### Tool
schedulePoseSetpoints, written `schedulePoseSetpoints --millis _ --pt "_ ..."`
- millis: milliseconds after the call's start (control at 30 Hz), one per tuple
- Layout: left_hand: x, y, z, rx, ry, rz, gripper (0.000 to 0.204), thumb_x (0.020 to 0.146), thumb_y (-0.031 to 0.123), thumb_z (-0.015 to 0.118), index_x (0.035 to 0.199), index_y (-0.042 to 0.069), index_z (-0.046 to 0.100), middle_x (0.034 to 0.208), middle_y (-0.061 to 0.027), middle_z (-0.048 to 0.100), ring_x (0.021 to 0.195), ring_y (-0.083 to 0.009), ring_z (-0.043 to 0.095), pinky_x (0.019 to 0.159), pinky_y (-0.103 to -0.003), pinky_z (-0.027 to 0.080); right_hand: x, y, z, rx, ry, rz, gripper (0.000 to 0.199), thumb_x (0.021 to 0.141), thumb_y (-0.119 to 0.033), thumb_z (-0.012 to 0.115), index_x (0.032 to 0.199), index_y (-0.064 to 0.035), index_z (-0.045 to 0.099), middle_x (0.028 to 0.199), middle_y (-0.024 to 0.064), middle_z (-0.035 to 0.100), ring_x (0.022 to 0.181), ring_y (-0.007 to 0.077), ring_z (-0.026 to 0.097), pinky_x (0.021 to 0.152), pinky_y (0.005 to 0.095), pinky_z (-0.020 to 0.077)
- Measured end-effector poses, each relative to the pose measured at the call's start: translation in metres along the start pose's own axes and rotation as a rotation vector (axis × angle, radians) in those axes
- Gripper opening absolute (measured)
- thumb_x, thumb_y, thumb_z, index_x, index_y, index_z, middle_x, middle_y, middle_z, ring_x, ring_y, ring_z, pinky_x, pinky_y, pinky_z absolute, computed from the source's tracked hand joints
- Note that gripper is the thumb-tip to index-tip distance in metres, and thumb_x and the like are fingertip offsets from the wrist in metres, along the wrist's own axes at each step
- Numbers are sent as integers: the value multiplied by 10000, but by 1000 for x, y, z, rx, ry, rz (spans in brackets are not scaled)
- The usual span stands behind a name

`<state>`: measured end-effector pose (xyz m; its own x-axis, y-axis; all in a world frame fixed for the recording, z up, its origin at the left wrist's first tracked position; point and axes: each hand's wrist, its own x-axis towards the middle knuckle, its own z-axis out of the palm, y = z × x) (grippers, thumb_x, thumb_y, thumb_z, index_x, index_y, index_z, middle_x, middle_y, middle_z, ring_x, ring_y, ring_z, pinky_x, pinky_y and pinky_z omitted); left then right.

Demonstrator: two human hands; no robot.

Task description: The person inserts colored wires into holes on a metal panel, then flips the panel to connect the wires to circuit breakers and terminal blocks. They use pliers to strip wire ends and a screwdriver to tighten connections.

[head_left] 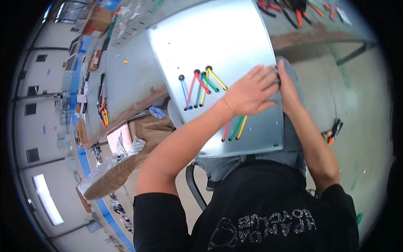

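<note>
A light grey metal panel (pixel 210 38) lies tilted from the workbench onto my lap. Blue (pixel 183 92), red (pixel 191 90), green (pixel 211 83) and yellow (pixel 217 78) wires run across its face between small holes, several through dark-rimmed ones. My left hand (pixel 254 90) rests across the panel, fingers spread, their tips reaching its right edge. It and the forearm cover part of the red, green and yellow wires. My right hand (pixel 289 90) grips that same edge from outside, one digit pointing up along it; its other fingers are hidden. A small dark part shows between both hands.
The grey workbench (pixel 134 71) has a worn brown edge. Pliers with red and orange handles (pixel 299 17) lie at its far right, more tools (pixel 102 105) at left. A chair armrest (pixel 194 185) is beside me. A dark and orange tool (pixel 333 131) lies on the floor.
</note>
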<state>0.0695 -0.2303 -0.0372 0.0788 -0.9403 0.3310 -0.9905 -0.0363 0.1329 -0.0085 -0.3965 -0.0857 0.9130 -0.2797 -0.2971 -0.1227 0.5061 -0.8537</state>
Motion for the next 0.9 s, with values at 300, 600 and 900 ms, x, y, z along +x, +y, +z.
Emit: schedulePoseSetpoints --millis 300,600,900 --pt "-80 44 -44 175 440 -757 633 963 304 791 1501 39 589 1610 -267 490 1539 -445 425 1271 -548 326 -13 9 -14 -73 -165 86 576 1065 -466 673 1325 48 679 1162 140 752 997 178 723 864 339 596" --pt "-56 -11 -97 176 679 -707 615 1009 178 712 1558 -7 505 1666 -242 431 1532 -433 425 1250 -510 360 -12 13 -12 -55 -180 34 590 1077 -486 653 1332 45 682 1204 118 742 1040 176 710 914 318 567" --pt "-38 -53 -49 292 413 -568 726 994 475 730 1491 -32 579 1564 -262 543 1524 -457 432 1267 -588 318 -27 17 -12 -22 -167 30 681 1082 -574 612 1328 58 677 1204 119 743 1057 174 711 918 313 566"
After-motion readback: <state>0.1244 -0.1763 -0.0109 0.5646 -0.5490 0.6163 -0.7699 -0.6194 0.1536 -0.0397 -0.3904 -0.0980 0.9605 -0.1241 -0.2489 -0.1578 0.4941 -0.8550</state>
